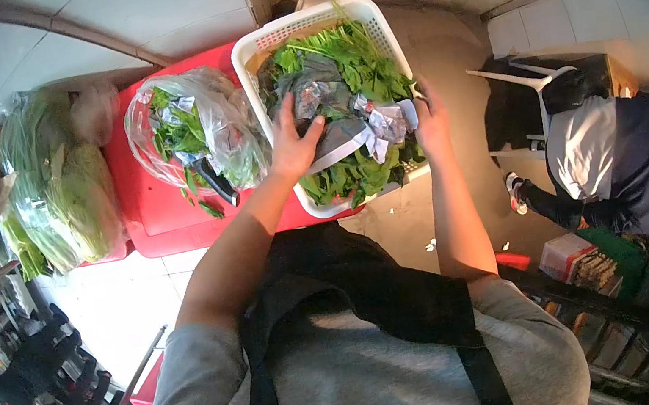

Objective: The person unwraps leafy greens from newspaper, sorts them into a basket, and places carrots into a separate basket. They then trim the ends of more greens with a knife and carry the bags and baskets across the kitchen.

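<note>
Covering part of a grey plastic wrapping [331, 95], the left hand [296, 149] lies with its fingers spread, released. The right hand [431, 118] is at the right rim of the white plastic basket [248, 49]; whether its partly hidden fingers clench the rim cannot be told. The leafy greens [360, 68] lie inside the basket, between and beyond the hands, partly hidden beneath the wrapping and what appears to be crumpled paper [388, 122]. On the red worktop [166, 229], a clear plastic bag [228, 124] obscures its contents beside the basket.
</note>
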A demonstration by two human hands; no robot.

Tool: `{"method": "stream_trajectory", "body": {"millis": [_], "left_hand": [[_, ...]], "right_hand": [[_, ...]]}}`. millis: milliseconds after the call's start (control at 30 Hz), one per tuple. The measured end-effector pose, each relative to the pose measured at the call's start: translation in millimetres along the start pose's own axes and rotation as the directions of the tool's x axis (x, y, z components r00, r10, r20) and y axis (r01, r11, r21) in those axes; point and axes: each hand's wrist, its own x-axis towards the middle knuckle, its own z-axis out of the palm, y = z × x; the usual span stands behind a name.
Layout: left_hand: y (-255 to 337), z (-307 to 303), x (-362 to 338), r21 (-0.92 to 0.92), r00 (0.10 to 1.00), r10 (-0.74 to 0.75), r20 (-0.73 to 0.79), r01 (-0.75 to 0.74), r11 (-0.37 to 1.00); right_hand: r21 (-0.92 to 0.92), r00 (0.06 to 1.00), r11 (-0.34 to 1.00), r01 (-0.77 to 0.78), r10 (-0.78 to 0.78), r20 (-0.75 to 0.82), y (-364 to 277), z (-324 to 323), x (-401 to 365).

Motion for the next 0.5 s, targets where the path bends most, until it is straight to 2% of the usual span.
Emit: {"method": "stream_trajectory", "body": {"millis": [33,100,167,200,300,333,367,433,467,500], "left_hand": [[1.9,-0.7,-1.0,-0.147,0.989,-0.112,0.091,0.125,0.981],[9.1,7.4,-3.8,0.084,0.999,0.026,0.02,-0.027,0.996],[17.5,19.8,-3.1,0.289,0.991,0.122,-0.05,-0.103,0.952],[30.9,24.4,-5.6,0.327,0.991,0.132,-0.029,-0.116,0.938],[66.2,24.7,-3.3,0.342,0.973,0.227,0.041,-0.227,0.912],[68.5,21.8,-0.1,0.33,0.975,0.214,0.063,-0.223,0.917],[69.0,17.4,6.8,0.319,0.976,0.204,0.082,-0.22,0.922],[66.7,9.2,17.1,0.284,0.974,0.195,0.119,-0.221,0.933],[65.6,5.9,22.7,0.259,0.97,0.202,0.137,-0.232,0.938],[65.6,3.6,27.6,0.234,0.965,0.212,0.156,-0.245,0.941]], "right_hand": [[-0.01,0.998,0.998,0.065,-0.065,-0.001,-21.3,-0.5,1.2],[-0.025,0.982,0.981,0.191,-0.191,-0.003,-60.4,2.8,-0.6],[0.039,0.983,0.998,0.041,-0.048,0.18,-71.7,3.4,6.1],[0.06,0.962,0.998,-0.036,0.018,0.272,-73.9,4.8,11.7],[-0.233,0.931,0.971,0.05,0.04,0.364,-40.0,-4.0,33.8],[-0.282,0.925,0.949,0.142,-0.026,0.378,-33.2,-6.9,39.6],[-0.304,0.927,0.938,0.166,-0.043,0.372,-26.0,-10.7,43.2],[-0.347,0.93,0.916,0.202,-0.068,0.362,-54.2,-20.5,38.1],[-0.317,0.924,0.924,0.212,-0.085,0.372,-61.1,-23.0,38.0],[-0.275,0.898,0.917,0.289,-0.16,0.411,-77.8,-22.1,34.2]]}}
